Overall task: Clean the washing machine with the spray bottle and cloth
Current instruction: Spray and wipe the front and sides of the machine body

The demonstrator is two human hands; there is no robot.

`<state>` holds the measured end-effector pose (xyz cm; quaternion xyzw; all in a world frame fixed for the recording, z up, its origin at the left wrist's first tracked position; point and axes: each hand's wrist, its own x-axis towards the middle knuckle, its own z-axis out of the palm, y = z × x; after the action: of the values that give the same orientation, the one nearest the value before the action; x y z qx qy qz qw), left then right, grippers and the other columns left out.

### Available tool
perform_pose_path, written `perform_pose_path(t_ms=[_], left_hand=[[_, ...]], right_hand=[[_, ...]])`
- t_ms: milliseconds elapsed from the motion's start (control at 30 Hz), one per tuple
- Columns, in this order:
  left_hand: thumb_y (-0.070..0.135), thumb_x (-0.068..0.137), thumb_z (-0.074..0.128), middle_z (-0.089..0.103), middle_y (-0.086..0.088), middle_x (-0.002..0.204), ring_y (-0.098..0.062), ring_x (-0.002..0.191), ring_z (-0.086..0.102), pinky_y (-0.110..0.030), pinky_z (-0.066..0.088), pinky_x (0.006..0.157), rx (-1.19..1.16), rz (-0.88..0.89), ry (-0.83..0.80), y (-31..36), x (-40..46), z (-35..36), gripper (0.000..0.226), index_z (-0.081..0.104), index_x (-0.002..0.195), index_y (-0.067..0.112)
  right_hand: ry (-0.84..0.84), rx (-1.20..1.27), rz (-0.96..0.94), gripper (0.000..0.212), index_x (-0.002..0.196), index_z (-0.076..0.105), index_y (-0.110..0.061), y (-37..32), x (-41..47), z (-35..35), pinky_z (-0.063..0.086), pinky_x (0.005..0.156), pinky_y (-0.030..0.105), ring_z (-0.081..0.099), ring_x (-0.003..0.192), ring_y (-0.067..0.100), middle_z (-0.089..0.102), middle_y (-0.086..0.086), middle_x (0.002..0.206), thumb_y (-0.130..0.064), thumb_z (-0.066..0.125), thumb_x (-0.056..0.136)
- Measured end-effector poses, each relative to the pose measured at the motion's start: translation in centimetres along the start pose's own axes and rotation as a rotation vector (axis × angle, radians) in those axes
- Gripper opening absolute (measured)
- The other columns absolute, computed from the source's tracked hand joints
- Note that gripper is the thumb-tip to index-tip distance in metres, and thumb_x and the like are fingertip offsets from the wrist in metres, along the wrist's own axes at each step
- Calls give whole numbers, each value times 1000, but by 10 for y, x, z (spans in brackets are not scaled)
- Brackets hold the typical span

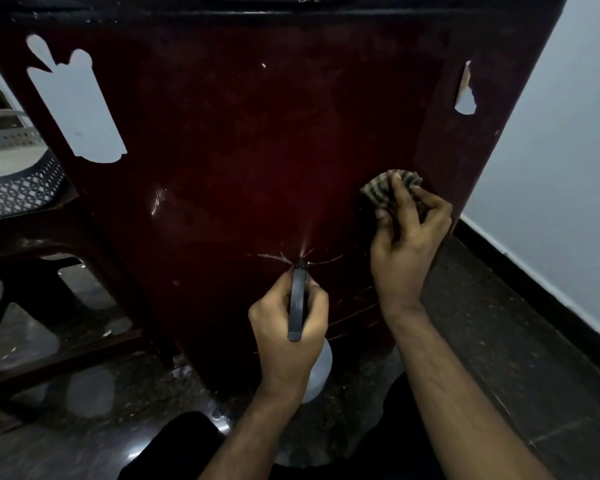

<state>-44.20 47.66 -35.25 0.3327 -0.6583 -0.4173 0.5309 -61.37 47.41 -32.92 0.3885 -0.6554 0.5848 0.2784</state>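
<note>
Dim corner, pale wall (551, 133) on my right with a dark skirting strip (520, 271) along the speckled stone floor (482, 327). Dark maroon glossy front panel of the washing machine (257, 150) fills most of the view, with white patches where stickers have peeled.

My left hand (288, 327) is curled round the neck of the translucent white spray bottle with its dark grey trigger head (298, 306); the nozzle sits close to the lower panel and a thin mist is leaving it. My right hand (409, 233) pinches the bunched brown-and-cream checked cloth (385, 188) and holds it against the panel near the right edge.

Progress, as I judge it: early to middle. Wet streaks fan out around the nozzle, low on the panel; the upper panel looks dry, though in this light I can't be sure. Wiping the sprayed patch, the upper front, the top and the sides is left.

Room to move: the machine's right edge is near the wall, so the cloth has little swing that way. Leftward, a dark brown plastic chair (49, 265) carrying a white perforated basket (18, 174) stands just beside the machine. Open panel lies up and left.
</note>
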Motion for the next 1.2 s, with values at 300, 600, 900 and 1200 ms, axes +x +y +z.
perform_pose_path(t_ms=[300,600,900,1200], left_hand=[[9,98,62,52,-4,56,-22,47,49,-38,42,48,53,98,120,-10,-4,-14,28,58,71,5],[11,97,61,52,-8,58,-25,46,46,-37,39,45,2,20,50,-18,-17,-2,24,62,74,7],[13,99,62,50,-5,57,-23,48,45,-37,40,47,-37,33,-58,-5,-9,25,31,56,69,7],[11,100,62,48,-16,55,-31,45,43,-43,35,44,-94,96,-85,17,-3,58,36,54,68,-3]], right_hand=[[-401,63,-296,44,135,66,-26,-21,-59,55,48,102,54,53,126,37,56,10,138,-7,67,96],[-155,-114,-92,55,138,63,-23,34,-38,9,40,101,20,43,114,28,42,11,128,4,64,90],[-271,-225,-453,43,137,64,-28,28,-35,10,49,85,34,46,107,30,42,5,132,-15,71,97],[-39,-155,-37,43,134,62,-18,44,36,-21,34,90,13,48,110,29,50,18,122,-5,63,94]])
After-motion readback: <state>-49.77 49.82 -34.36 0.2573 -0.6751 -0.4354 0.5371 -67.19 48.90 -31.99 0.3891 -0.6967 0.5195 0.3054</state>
